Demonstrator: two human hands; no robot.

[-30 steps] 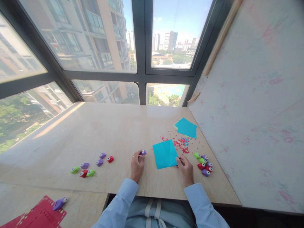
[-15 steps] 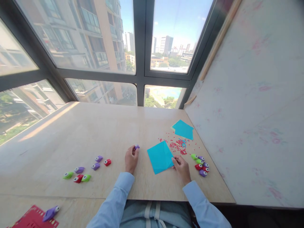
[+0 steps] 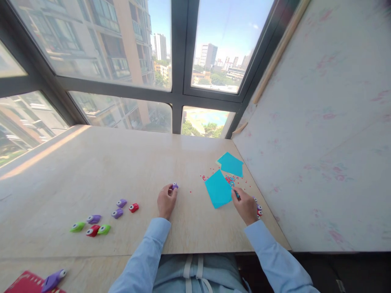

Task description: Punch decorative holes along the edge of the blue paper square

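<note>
Surface (image 3: pixel 122 162): pale wood slab against big windows (image 3: pixel 122 49), stained wall (image 3: pixel 320 122) on right. Left hand (image 3: pixel 166 200) pinches purple punch (image 3: pixel 174 186); right hand (image 3: pixel 247 207) pinches blue paper (image 3: pixel 218 189) corner.

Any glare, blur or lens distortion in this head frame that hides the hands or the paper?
Head view: wide-angle lens bows the window frame; sunlight streaks the table far left. Left hand, purple punch, right hand and blue paper are evenly lit and sharp.
</note>
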